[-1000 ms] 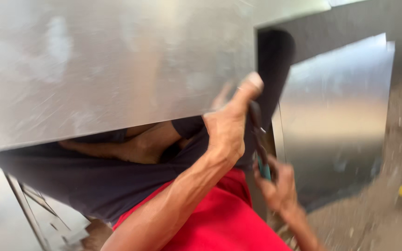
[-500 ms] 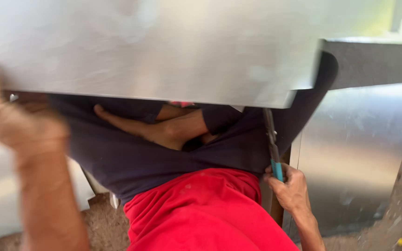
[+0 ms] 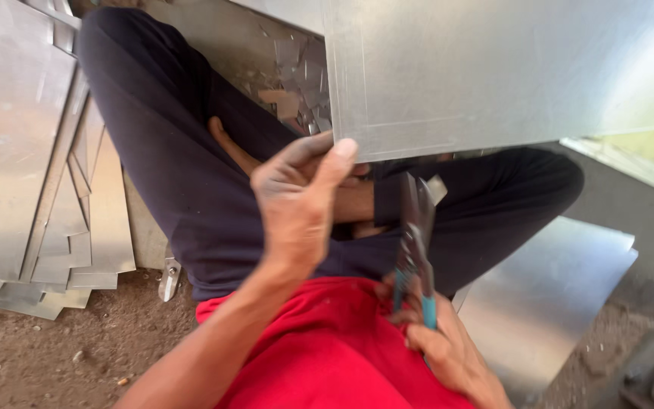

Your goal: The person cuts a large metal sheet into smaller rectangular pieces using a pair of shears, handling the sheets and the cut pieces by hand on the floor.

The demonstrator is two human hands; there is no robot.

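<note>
The left hand (image 3: 297, 204) is pinching the metal sheet's (image 3: 486, 68) bottom edge; the right hand's (image 3: 440, 348) fingers are squeezing the snips (image 3: 415, 250) just below it.

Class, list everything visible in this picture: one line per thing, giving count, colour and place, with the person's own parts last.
Metal sheet: one, silver-grey, upper right, held at its lower edge.
Snips: one, teal handles, centre right, tip near the sheet's edge.
Stacked sheets: several, grey, left.
Flat sheet: one, grey, lower right on the ground.
Offcuts: many, grey, top centre.
Ground: brown dirt, lower left.
Left hand: grips the sheet's edge.
Right hand: holds the snips.
Legs: crossed, dark trousers.
Shirt: red, bottom centre.
</note>
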